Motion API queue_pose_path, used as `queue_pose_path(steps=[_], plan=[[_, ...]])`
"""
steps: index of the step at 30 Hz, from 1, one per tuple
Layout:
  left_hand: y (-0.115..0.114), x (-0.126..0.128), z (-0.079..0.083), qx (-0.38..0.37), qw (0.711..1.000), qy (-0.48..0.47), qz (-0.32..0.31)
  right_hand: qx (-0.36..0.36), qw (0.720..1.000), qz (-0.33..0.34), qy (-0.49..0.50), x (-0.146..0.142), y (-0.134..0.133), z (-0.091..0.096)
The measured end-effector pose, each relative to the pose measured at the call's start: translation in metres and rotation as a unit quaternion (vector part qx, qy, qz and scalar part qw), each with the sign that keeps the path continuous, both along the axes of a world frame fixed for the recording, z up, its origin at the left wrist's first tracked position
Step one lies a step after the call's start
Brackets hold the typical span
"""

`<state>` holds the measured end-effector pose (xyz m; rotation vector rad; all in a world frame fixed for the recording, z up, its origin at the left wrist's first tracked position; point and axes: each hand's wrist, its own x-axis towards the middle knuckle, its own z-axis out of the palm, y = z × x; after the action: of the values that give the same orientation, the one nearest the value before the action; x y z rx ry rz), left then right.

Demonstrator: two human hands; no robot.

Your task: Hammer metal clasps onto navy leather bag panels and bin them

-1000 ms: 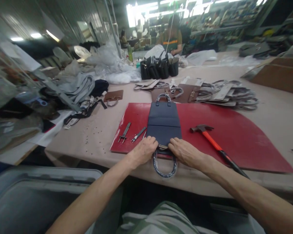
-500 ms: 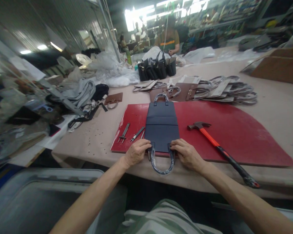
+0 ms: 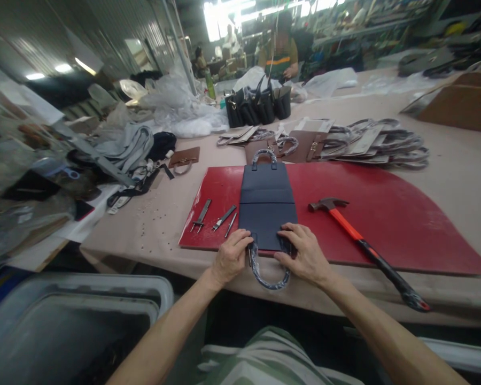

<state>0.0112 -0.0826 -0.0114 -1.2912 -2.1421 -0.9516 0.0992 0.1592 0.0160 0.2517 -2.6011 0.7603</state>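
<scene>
A dark navy bag panel lies flat, with a plastic-wrapped handle at each end. Its near handle hangs over the front edge of the red board. My left hand pinches the left base of this handle at the panel's corner. At the right base, my right hand has its thumb and fingers spread, touching the panel and handle. The far handle rests on the table beyond the board. Left of the panel lie two pronged punches and a thin metal rod.
A claw hammer lies on the right, its grip past the board's edge. Behind are stacked brown bag panels and black bags. A grey bin stands below left. Another person sits across the table.
My right hand has gone from a pinch at the handle base to spread thumb and fingers. The near handle has shifted slightly right. My left hand still grips its base.
</scene>
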Motion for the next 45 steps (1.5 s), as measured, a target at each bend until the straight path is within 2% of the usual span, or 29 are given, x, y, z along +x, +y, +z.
queue_pose_path(steps=[5, 8, 10, 12, 14, 16, 18, 21, 24, 27, 30, 32, 34, 36, 38, 41, 43, 45], plan=[[0.002, 0.004, 0.000, 0.012, 1.000, -0.020, 0.001, 0.039, 0.998, -0.046, -0.032, -0.005, -0.013, -0.001], [0.001, 0.006, 0.009, 0.032, 0.997, -0.063, -0.010, 0.055, 0.997, -0.048, -0.026, -0.005, -0.013, -0.002], [-0.003, 0.002, 0.018, 0.050, 0.993, -0.107, 0.007, 0.065, 0.997, -0.046, -0.014, -0.006, -0.011, -0.004], [-0.010, -0.009, 0.030, 0.047, 0.986, -0.141, 0.071, 0.072, 0.996, -0.046, -0.003, -0.007, -0.008, -0.007], [-0.020, -0.027, 0.043, 0.004, 0.971, -0.162, 0.176, 0.075, 0.996, -0.045, 0.006, -0.009, -0.006, -0.011], [-0.030, -0.049, 0.056, -0.064, 0.941, -0.187, 0.276, 0.078, 0.996, -0.043, 0.016, -0.011, -0.005, -0.013], [-0.036, -0.070, 0.068, -0.134, 0.907, -0.232, 0.324, 0.084, 0.995, -0.043, 0.021, -0.012, -0.005, -0.014], [-0.032, -0.091, 0.083, -0.244, 0.870, -0.302, 0.304, 0.091, 0.995, -0.044, 0.020, -0.012, -0.005, -0.013], [-0.016, -0.098, 0.091, -0.340, 0.850, -0.301, 0.266, 0.092, 0.995, -0.044, 0.009, -0.011, -0.007, -0.010], [-0.001, -0.102, 0.093, -0.385, 0.836, -0.290, 0.263, 0.083, 0.995, -0.048, -0.002, -0.009, -0.010, -0.006], [0.001, -0.108, 0.089, -0.391, 0.829, -0.311, 0.253, 0.064, 0.996, -0.055, -0.022, -0.007, -0.012, -0.003], [-0.005, -0.112, 0.086, -0.358, 0.839, -0.344, 0.224, 0.054, 0.996, -0.061, -0.033, -0.007, -0.013, -0.001], [-0.016, -0.114, 0.083, -0.277, 0.844, -0.417, 0.191, 0.050, 0.996, -0.064, -0.040, -0.006, -0.014, 0.000], [-0.025, -0.110, 0.080, -0.143, 0.829, -0.516, 0.163, 0.048, 0.996, -0.065, -0.045, -0.005, -0.014, 0.000], [-0.029, -0.102, 0.077, 0.016, 0.796, -0.590, 0.136, 0.046, 0.996, -0.063, -0.048, -0.005, -0.014, 0.000], [-0.020, -0.081, 0.069, 0.198, 0.755, -0.620, 0.077, 0.044, 0.996, -0.061, -0.050, -0.005, -0.014, -0.001], [-0.005, -0.065, 0.063, 0.262, 0.738, -0.621, 0.038, 0.045, 0.996, -0.061, -0.050, -0.004, -0.014, -0.001], [0.012, -0.049, 0.056, 0.290, 0.733, -0.615, 0.006, 0.047, 0.996, -0.061, -0.050, -0.004, -0.015, 0.000]])
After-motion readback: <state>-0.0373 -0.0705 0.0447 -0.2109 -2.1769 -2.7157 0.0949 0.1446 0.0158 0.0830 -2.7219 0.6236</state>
